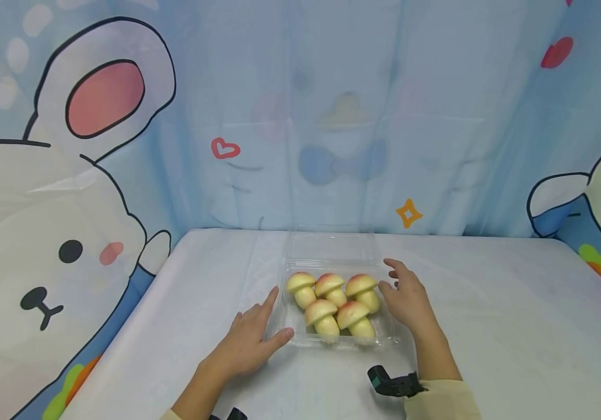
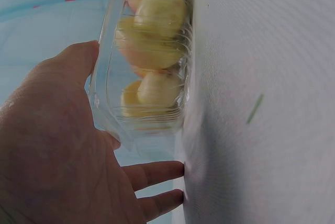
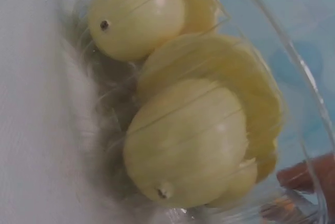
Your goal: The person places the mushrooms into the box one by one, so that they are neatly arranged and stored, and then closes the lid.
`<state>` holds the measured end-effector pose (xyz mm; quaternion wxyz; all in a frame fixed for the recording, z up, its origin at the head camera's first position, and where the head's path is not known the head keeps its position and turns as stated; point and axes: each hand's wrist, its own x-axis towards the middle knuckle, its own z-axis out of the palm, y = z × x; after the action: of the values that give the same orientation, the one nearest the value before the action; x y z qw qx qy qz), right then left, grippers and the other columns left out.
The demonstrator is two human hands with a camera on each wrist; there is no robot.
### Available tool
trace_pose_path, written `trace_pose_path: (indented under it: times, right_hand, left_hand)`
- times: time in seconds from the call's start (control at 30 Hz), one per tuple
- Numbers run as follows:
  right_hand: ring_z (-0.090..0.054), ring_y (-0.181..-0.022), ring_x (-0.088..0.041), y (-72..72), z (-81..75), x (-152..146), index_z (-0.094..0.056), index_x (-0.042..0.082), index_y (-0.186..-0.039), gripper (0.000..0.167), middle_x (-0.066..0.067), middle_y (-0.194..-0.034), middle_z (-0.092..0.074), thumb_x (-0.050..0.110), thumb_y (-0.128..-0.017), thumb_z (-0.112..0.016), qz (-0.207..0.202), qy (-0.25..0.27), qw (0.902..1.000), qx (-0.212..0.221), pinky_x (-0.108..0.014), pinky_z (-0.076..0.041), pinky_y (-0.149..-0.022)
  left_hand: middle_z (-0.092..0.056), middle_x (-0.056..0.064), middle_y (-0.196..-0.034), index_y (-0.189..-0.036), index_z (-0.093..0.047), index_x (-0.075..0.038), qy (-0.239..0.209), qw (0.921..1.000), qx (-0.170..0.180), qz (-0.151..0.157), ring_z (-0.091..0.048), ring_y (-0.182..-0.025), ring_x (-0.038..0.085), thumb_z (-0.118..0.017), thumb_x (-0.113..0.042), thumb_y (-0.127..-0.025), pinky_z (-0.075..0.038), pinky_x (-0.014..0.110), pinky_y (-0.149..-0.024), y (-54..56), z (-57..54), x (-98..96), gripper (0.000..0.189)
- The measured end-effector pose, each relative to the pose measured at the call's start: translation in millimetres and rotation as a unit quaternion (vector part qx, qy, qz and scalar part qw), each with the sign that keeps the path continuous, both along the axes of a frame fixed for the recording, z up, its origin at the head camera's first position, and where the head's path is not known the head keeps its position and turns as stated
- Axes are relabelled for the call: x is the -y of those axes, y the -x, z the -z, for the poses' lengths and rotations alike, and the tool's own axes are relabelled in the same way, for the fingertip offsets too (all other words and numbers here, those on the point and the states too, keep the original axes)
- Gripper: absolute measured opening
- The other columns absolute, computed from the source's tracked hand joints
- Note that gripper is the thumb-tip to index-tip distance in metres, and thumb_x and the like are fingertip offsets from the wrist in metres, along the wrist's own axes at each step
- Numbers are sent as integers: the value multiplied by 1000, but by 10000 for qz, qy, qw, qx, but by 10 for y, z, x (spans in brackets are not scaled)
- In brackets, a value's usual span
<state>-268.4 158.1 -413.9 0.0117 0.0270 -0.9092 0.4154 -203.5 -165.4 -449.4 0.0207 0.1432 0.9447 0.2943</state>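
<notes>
A clear plastic clamshell box [image 1: 297, 324] sits on the white table, its lid [image 1: 332, 248] folded back behind it. Inside lie several pale yellow, mushroom-shaped pieces [image 1: 323, 315] with reddish tints on their caps, arranged in two rows. My left hand [image 1: 248, 338] is spread at the box's left side, with the thumb near the front left corner. In the left wrist view its thumb reaches the rim and two straight fingers touch the cloth. At the right wall, my right hand [image 1: 405, 298] has its fingers loosely extended beside the box. Neither hand grips anything.
White cloth covers the table [image 1: 510, 326]. Behind it hangs a blue curtain [image 1: 437, 116] printed with cartoon animals, hearts and a star. A black wrist camera mount [image 1: 395, 384] is on the right wrist; part of another shows at the bottom edge.
</notes>
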Motion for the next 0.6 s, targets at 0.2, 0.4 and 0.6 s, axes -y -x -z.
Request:
trace_pose_path:
  times: [0.2, 0.4, 0.6]
  right_hand:
    - [-45, -137, -55, 27, 22, -5, -29, 1, -160, 62, -36, -151, -43, 17, -103, -49, 98, 104, 9998, 104, -66, -43, -107]
    - [-46, -140, -51, 77, 94, -38, -24, 1, -162, 67, -32, -155, -41, 19, -103, -50, 190, 826, 9954, 448, -61, -44, -108]
    - [-53, -133, -37, 135, 187, -82, -20, 3, -164, 72, -29, -159, -40, 15, -101, -52, 106, 1798, 9816, 631, -37, -48, -102]
  left_hand:
    - [-42, 20, -161, -168, -16, -21, -4, 10000, 44, -7, -36, -151, 43, -46, -65, -102, -20, 75, -117, -3, 0, 7, 85]
    - [-42, 20, -161, -168, -15, -22, 5, 10000, 70, -13, -35, -152, 43, -47, -65, -102, -19, 75, -117, 1, 4, 7, 85]
    - [-42, 20, -161, -168, -15, -22, -6, 10000, 83, -16, -36, -152, 42, -49, -62, -103, -19, 75, -117, 1, -1, 2, 84]
